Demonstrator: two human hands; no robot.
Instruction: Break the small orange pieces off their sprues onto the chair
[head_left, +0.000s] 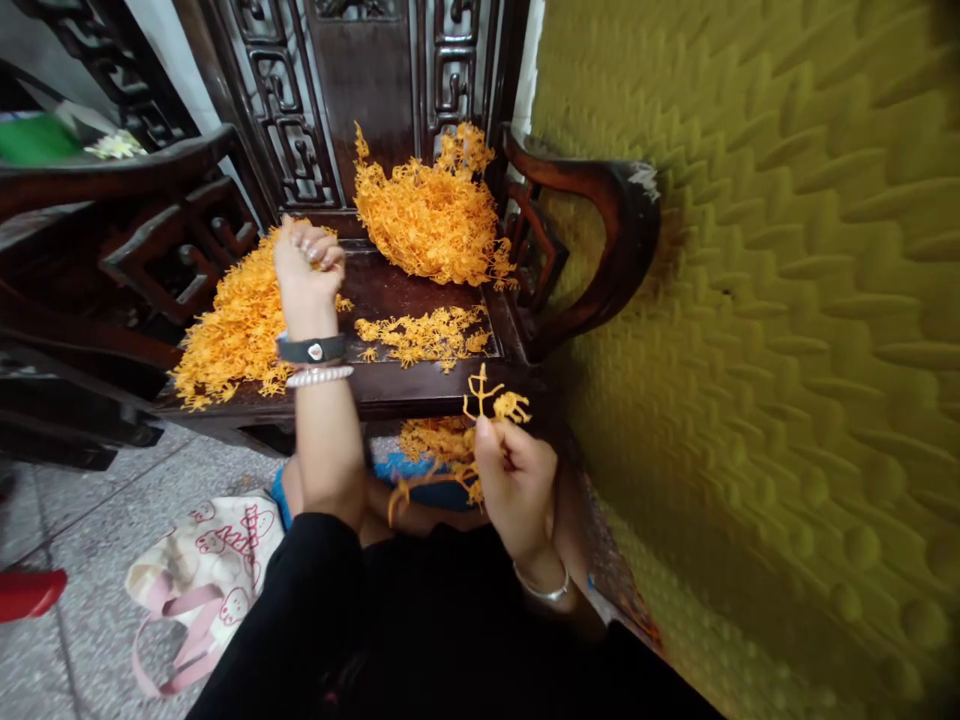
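My left hand [307, 268] is raised over the seat of a dark carved wooden chair [420, 375], fingers closed in a fist on some of the orange branched plastic pieces from the left pile [232, 330]. My right hand [514, 480] is lower, near my lap, pinching an orange plastic sprue strip [491, 398] that sticks up above the fingers and trails down to the left. A big heap of orange pieces [431, 215] lies at the back of the seat and a small scatter [424, 335] near the front edge.
A yellow textured wall [750, 300] stands close on the right. The chair's curved armrest [607, 215] rises beside it. More orange pieces lie in a blue container [420, 468] under the seat. A printed cloth bag [202, 570] lies on the tiled floor at left.
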